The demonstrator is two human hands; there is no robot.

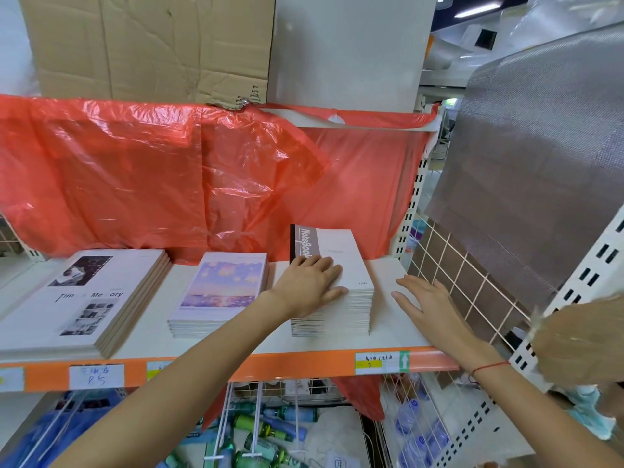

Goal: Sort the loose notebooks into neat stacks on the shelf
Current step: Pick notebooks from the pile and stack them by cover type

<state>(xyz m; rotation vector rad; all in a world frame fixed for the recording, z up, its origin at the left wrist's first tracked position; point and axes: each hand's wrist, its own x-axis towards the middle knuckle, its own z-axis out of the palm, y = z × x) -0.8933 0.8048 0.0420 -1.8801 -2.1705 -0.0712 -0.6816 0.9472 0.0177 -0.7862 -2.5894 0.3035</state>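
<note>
My right hand (435, 309) lies flat on the bare shelf (388, 336) just beside the tall stack (332, 298), fingers straight and spread, holding nothing, ready, I think, to push the stack's right edge square. My left hand (309, 287) presses flat on that stack's top notebook, fingers relaxed, likely to keep the pile from sliding. Left of it the pastel stack (219, 292) and the photo-cover stack (84, 298) sit apart, with strips of shelf between them. To the right there is free shelf up to the wire grid (472, 282). Behind hangs the red plastic sheet (169, 177), leaving little room at the back.
</note>
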